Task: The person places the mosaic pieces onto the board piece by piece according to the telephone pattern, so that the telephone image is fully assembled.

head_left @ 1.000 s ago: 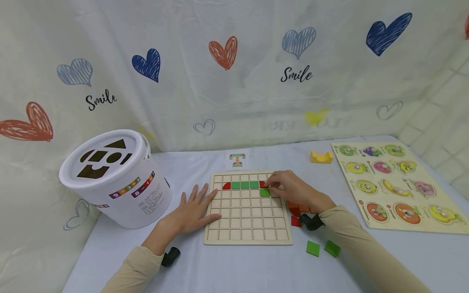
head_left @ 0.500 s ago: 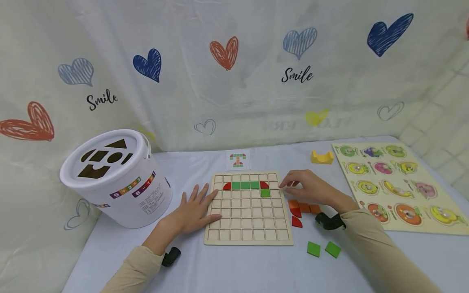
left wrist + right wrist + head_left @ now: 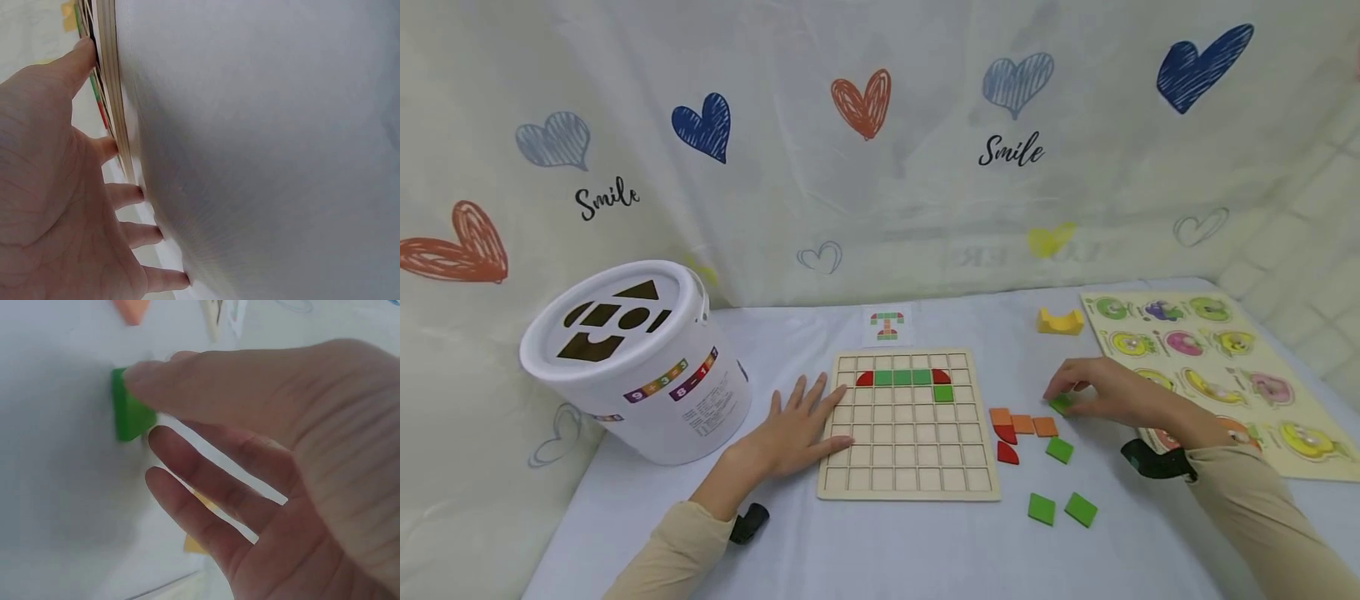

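Observation:
A wooden grid board (image 3: pixel 913 456) lies mid-table. In its upper part, a row of green squares (image 3: pixel 902 378) has a red quarter-round tile (image 3: pixel 941 378) at each end, and one green square (image 3: pixel 943 393) sits below the right end. My left hand (image 3: pixel 793 432) rests with spread fingers at the board's left edge; in the left wrist view its thumb (image 3: pixel 82 53) touches the rim. To the right of the board, my right hand (image 3: pixel 1108 392) pinches a green square tile (image 3: pixel 128 406) at the table surface. The thumb covers part of that tile.
Orange squares (image 3: pixel 1022 424), red quarter-rounds (image 3: pixel 1007 452) and green squares (image 3: pixel 1041 508) lie right of the board. Behind it stands a pattern card (image 3: pixel 887 326). A white bucket (image 3: pixel 655 367) stands left; a fruit puzzle board (image 3: pixel 1217 375) and yellow block (image 3: pixel 1060 322) lie right.
My right hand has left the red tile at the board's upper right and moved right to a green square. Another green square beside it has come into sight. The left hand has stayed put.

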`<state>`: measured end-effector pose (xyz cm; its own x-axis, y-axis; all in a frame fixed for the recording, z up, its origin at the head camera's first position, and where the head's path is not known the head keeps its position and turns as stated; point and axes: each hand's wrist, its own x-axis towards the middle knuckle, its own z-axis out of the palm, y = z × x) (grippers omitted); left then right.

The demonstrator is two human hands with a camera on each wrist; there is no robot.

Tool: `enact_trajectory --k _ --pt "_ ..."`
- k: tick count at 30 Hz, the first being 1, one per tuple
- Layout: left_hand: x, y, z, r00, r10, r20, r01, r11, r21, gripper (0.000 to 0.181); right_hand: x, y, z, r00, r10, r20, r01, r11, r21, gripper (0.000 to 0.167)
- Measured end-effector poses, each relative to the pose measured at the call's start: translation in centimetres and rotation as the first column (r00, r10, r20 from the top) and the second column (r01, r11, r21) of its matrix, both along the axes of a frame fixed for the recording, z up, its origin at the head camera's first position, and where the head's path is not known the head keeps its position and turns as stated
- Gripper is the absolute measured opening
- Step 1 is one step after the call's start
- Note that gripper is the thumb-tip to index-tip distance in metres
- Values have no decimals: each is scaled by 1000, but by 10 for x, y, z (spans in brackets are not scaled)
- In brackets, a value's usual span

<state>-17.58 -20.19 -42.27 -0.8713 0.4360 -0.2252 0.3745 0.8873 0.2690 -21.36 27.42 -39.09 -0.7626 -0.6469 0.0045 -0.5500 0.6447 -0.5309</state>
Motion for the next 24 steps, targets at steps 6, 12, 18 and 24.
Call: enact_trajectory --k 6,12,18,24 --pt "-1 1 0 1000 -9 10 9 1000 -3 85 2 10 -9 1000 20 -10 -20 999 -45 22" --pt "-2 1 -1 1000 -10 4 10 1000 -13 86 1 14 -10 999 24 -33 -26 998 -65 23" --pt "-4 0 0 1000 -9 -2 9 1000 -10 86 -1 15 -9 1000 5 -20 -7 998 -62 23" --pt "-3 0 -2 1000 -2 5 2 1000 -10 86 -2 15 -9 1000 -13 11 14 999 -47 24"
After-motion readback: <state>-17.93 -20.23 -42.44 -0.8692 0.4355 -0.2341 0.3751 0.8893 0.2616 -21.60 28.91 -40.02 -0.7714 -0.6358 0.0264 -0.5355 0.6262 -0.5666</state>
